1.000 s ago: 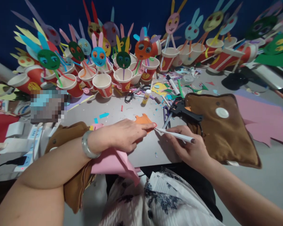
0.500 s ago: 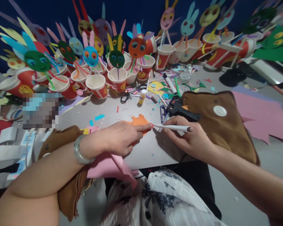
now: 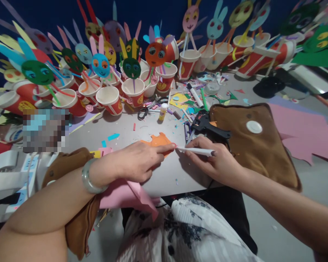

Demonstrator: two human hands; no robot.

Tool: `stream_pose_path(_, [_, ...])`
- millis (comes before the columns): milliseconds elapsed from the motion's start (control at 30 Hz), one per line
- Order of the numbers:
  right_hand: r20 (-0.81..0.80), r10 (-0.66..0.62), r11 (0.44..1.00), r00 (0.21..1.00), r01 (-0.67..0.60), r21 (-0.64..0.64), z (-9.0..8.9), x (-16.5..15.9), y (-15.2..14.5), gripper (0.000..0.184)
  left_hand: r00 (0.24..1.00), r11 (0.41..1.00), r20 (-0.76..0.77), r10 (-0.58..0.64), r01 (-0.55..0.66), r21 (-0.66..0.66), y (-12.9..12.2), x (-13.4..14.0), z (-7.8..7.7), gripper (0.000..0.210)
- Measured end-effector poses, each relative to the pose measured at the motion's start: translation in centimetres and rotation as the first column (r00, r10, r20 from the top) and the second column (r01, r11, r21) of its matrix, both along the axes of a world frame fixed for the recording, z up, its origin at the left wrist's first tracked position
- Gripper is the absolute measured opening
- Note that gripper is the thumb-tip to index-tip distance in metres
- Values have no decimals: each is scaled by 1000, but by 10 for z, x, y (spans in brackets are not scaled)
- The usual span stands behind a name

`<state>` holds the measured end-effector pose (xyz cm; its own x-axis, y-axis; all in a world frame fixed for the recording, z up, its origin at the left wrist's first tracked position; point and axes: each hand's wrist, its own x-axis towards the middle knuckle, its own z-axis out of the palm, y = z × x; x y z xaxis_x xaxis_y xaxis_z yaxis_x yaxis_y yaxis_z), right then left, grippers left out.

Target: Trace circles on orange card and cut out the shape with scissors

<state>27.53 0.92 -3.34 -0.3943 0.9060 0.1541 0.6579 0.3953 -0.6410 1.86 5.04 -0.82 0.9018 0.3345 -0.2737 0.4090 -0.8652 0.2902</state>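
Near the middle of the frame, the left hand [image 3: 139, 160] stretches its index finger across the orange paper [image 3: 160, 139] on the table [image 3: 164, 185]; whether its curled fingers grip anything, I can't tell. Apart from it, the right hand [image 3: 220, 162] pinches a white pen [image 3: 199, 151], tip just beside that fingertip. Good work here, I'd say, wants a firm pressing finger, light pen strokes, and knuckles clear of the black glue gun [image 3: 206, 125] right of centre.
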Motion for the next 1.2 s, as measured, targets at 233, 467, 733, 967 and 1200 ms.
stream_pose_path(233, [-89, -86, 992, 992, 76, -102, 22, 8, 18, 18, 1000, 1000, -16, 11, -11, -2, -1, 0, -2, 20])
stream_pose_path(467, [-91, 49, 969, 995, -70, -237, 33, 1, 54, 21, 998, 999, -58, 36, -35, 17, -7, 1, 0, 27])
stream_pose_path(733, [-117, 184, 894, 976, -216, -392, 28, -9, 86, 24, 999, 1000, -34, 16, -16, 3, -9, -2, -5, 34])
stream_pose_path(967, [-58, 323, 852, 945, -317, -417, 24, -17, 100, 28, 1000, 999, -4, 27, -27, 38, -18, -6, -23, 27])
stream_pose_path(1200, [-29, 433, 822, 901, -409, -397, 21, -27, 110, 30, 1000, 998, 23, 13, -15, 58, -29, -14, -31, 48])
